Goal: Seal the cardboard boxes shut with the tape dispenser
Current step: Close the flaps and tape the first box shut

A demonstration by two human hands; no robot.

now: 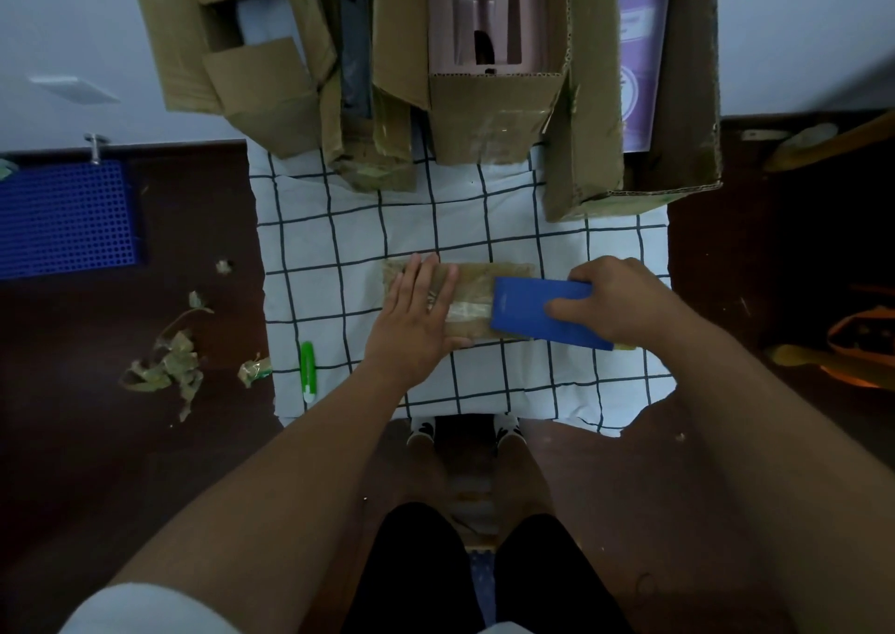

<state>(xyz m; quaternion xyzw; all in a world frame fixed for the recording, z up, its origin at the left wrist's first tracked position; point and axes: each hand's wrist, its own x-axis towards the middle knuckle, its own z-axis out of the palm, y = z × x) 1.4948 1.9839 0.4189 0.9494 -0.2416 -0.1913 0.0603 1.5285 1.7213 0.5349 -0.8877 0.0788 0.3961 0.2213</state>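
A small flat cardboard box [472, 280] lies on the checked white cloth [339, 246] in the middle of the table. My left hand [416, 314] rests flat on the box's left half, fingers straight. My right hand [624, 301] grips a blue tape dispenser [532, 314] that sits on the box's right end. A strip of clear tape [467, 309] runs along the box top between my left hand and the dispenser.
Several open cardboard boxes [484, 120] stand at the back of the cloth, one holding a purple booklet [639, 66]. A green cutter [308, 369] lies at the cloth's left edge. Torn tape scraps [164, 367] and a blue perforated tray [68, 217] lie on the dark table to the left.
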